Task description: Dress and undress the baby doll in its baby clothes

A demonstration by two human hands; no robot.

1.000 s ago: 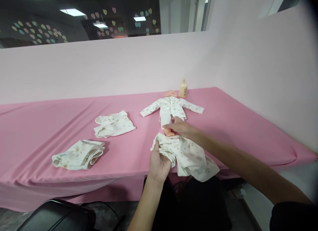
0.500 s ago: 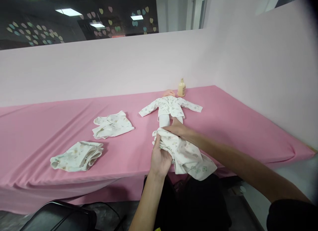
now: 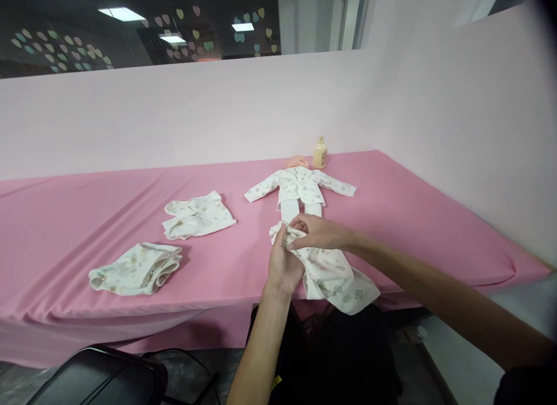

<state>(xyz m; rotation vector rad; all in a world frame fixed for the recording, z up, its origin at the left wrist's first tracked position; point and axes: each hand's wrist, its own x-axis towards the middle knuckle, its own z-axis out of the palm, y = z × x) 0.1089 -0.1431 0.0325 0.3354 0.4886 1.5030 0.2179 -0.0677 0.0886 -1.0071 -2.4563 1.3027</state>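
Observation:
A baby doll (image 3: 298,187) in a white printed top and white leggings lies on its back on the pink table (image 3: 413,213), head toward the wall. At its feet, my left hand (image 3: 282,263) and my right hand (image 3: 315,232) both grip the bunched waistband of a pair of white printed baby trousers (image 3: 333,274). The trouser legs trail toward me over the table's front edge. The doll's feet are hidden behind my hands and the cloth.
Two more small printed garments lie on the table: one folded (image 3: 198,215) at centre left, one crumpled (image 3: 137,268) nearer the front left. A small cream bottle (image 3: 320,154) stands by the doll's head. A black chair (image 3: 96,379) sits below the front edge.
My hands have gathered the trouser waistband tighter and drawn it up to the doll's feet, which showed a second ago and are now covered.

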